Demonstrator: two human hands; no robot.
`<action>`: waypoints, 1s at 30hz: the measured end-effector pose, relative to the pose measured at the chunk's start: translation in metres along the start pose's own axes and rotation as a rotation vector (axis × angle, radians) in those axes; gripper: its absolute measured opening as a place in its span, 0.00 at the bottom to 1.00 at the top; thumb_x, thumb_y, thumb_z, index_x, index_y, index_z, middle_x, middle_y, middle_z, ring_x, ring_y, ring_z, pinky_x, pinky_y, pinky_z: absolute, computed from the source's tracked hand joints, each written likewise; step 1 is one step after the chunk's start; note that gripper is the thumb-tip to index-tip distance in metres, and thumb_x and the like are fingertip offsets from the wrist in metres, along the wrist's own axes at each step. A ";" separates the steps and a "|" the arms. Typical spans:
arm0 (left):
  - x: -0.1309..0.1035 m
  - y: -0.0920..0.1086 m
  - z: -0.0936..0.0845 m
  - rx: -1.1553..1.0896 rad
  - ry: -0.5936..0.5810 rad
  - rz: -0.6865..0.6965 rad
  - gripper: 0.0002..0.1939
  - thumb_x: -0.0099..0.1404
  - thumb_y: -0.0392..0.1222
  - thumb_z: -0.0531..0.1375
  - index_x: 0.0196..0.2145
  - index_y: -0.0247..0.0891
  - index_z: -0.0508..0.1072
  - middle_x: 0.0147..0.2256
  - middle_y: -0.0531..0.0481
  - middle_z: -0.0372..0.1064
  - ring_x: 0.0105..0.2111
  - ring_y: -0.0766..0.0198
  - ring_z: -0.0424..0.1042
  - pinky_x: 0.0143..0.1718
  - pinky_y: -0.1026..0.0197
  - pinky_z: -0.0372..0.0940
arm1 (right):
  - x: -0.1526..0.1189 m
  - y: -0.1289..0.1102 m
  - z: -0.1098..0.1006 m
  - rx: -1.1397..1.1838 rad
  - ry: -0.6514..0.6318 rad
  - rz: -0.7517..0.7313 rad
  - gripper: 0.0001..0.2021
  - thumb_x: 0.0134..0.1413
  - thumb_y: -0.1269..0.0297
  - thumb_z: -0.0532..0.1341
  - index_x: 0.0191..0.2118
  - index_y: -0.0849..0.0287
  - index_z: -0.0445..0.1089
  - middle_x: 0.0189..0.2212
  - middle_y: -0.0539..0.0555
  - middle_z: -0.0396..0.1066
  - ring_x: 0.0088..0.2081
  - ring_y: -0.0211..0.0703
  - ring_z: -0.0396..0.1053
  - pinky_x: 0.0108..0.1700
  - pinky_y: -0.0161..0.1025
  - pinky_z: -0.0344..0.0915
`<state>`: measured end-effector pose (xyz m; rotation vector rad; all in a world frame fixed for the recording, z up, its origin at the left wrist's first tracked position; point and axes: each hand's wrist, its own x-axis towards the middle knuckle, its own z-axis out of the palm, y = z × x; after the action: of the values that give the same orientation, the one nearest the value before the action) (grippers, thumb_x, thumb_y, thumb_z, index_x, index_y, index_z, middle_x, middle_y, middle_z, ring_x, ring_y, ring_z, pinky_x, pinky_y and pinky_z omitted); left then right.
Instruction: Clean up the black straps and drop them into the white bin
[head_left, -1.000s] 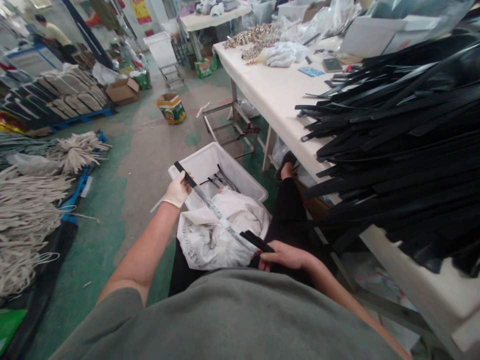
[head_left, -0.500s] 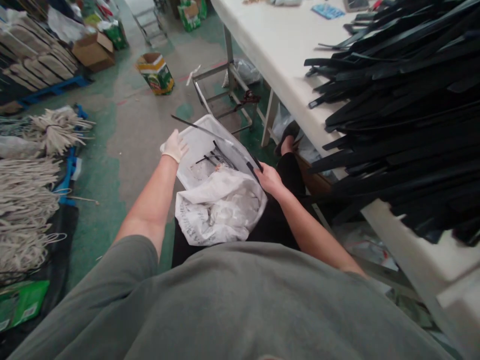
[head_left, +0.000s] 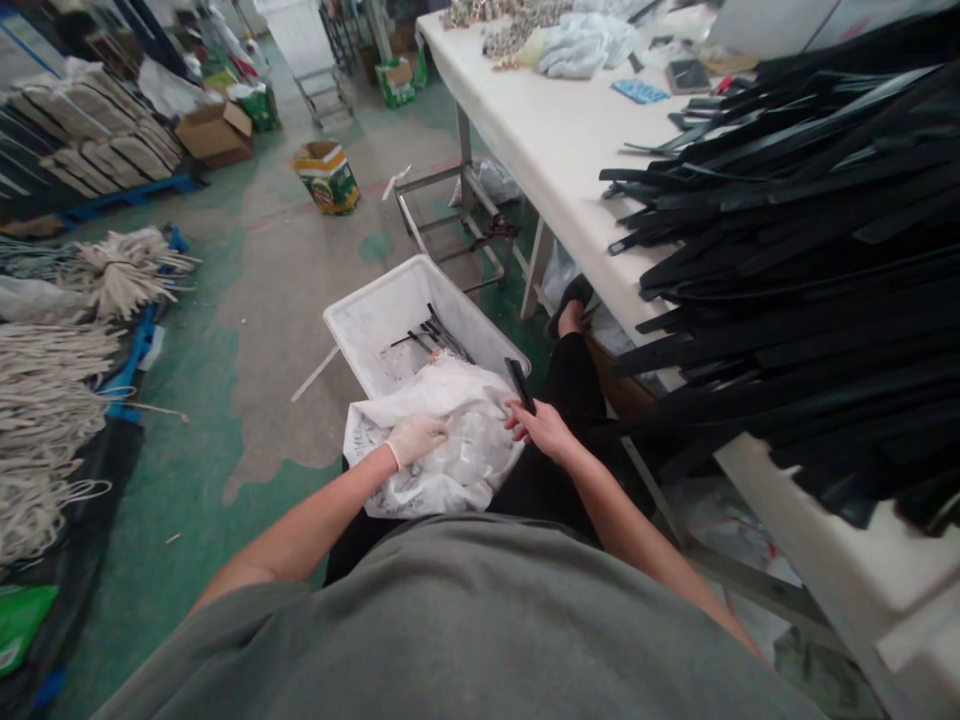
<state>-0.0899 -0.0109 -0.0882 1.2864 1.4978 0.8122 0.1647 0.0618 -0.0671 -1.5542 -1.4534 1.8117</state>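
Right of the sack (head_left: 396,402), gripping forward-pointing black strips (head_left: 519,383) in right hand (head_left: 546,430); resting left hand (head_left: 417,440) on plastic (head_left: 481,452), grip unclear.

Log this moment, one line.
left hand: gloved, at white sack | right hand: holding black strips | white bin: dark pieces inside | table: black straps piled

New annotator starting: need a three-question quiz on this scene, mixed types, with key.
1. Multiple choice: the right hand holds A) a beige cord bundle, B) flat black strips, C) a brown cardboard box.
2. True or false: the left hand is bare.
3. Fill in: the long black strips heaped at right lie on a white ____.

Key: 1 B; 2 false, it wears a thin white glove; 3 table.
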 end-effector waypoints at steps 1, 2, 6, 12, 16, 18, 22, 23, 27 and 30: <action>0.000 0.005 -0.004 0.005 0.023 0.008 0.13 0.43 0.27 0.69 0.17 0.46 0.76 0.22 0.51 0.72 0.28 0.59 0.71 0.40 0.61 0.67 | -0.003 -0.002 0.000 0.009 -0.010 -0.008 0.13 0.61 0.58 0.59 0.43 0.64 0.72 0.26 0.53 0.73 0.20 0.32 0.67 0.21 0.28 0.59; 0.000 0.013 -0.010 0.006 0.055 0.023 0.12 0.44 0.28 0.69 0.20 0.46 0.78 0.25 0.51 0.74 0.30 0.58 0.71 0.42 0.61 0.67 | -0.005 -0.005 0.000 0.020 -0.025 -0.023 0.14 0.61 0.58 0.59 0.44 0.64 0.72 0.26 0.52 0.73 0.19 0.32 0.65 0.21 0.28 0.58; -0.004 0.061 -0.037 0.022 0.208 0.173 0.08 0.52 0.34 0.68 0.31 0.46 0.82 0.36 0.47 0.77 0.41 0.56 0.73 0.52 0.58 0.64 | -0.013 -0.020 0.003 0.098 -0.094 -0.176 0.20 0.60 0.53 0.58 0.47 0.66 0.74 0.30 0.55 0.74 0.20 0.30 0.61 0.21 0.29 0.56; 0.000 0.128 -0.059 0.332 0.198 0.610 0.05 0.61 0.41 0.65 0.34 0.43 0.81 0.37 0.46 0.78 0.41 0.57 0.75 0.54 0.52 0.62 | -0.023 -0.065 0.020 0.209 -0.314 -0.360 0.27 0.57 0.47 0.60 0.56 0.60 0.70 0.40 0.56 0.77 0.20 0.28 0.53 0.30 0.35 0.70; 0.014 0.140 -0.064 0.510 0.247 0.769 0.07 0.65 0.40 0.60 0.36 0.41 0.80 0.38 0.46 0.78 0.40 0.60 0.75 0.53 0.53 0.63 | -0.028 -0.080 0.040 0.209 -0.484 -0.343 0.22 0.51 0.49 0.65 0.47 0.60 0.75 0.38 0.55 0.78 0.25 0.32 0.64 0.27 0.33 0.70; 0.020 0.140 -0.067 0.517 0.308 0.742 0.08 0.66 0.40 0.59 0.37 0.41 0.80 0.38 0.46 0.78 0.41 0.60 0.75 0.51 0.55 0.64 | -0.029 -0.079 0.047 0.165 -0.483 -0.336 0.18 0.47 0.52 0.68 0.40 0.61 0.76 0.35 0.56 0.78 0.32 0.39 0.71 0.25 0.30 0.68; 0.032 0.133 -0.077 0.501 0.391 0.625 0.08 0.63 0.38 0.60 0.37 0.41 0.81 0.37 0.47 0.78 0.41 0.58 0.74 0.52 0.55 0.64 | -0.034 -0.072 0.047 0.132 -0.473 -0.285 0.16 0.46 0.53 0.69 0.34 0.63 0.76 0.30 0.56 0.77 0.32 0.40 0.73 0.24 0.30 0.67; 0.035 0.128 -0.081 0.491 0.408 0.586 0.08 0.62 0.38 0.60 0.36 0.41 0.81 0.37 0.47 0.78 0.41 0.58 0.74 0.52 0.55 0.64 | -0.036 -0.071 0.044 0.126 -0.490 -0.275 0.17 0.45 0.52 0.69 0.33 0.63 0.76 0.30 0.56 0.77 0.31 0.40 0.73 0.25 0.30 0.67; 0.049 0.098 -0.096 0.420 0.509 0.384 0.09 0.61 0.36 0.59 0.36 0.41 0.80 0.39 0.47 0.78 0.43 0.57 0.74 0.51 0.56 0.64 | -0.047 -0.071 0.032 0.086 -0.552 -0.229 0.18 0.43 0.52 0.70 0.31 0.65 0.76 0.29 0.56 0.76 0.30 0.40 0.73 0.25 0.32 0.68; 0.058 0.074 -0.106 0.390 0.562 0.253 0.09 0.61 0.35 0.59 0.35 0.40 0.80 0.40 0.48 0.79 0.44 0.58 0.74 0.52 0.58 0.63 | -0.056 -0.076 0.026 0.070 -0.546 -0.213 0.18 0.40 0.52 0.71 0.30 0.65 0.75 0.24 0.52 0.73 0.25 0.36 0.69 0.25 0.31 0.66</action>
<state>-0.1644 0.0722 -0.0006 1.6460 2.0369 1.1522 0.1347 0.0374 0.0224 -0.8587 -1.6774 2.2235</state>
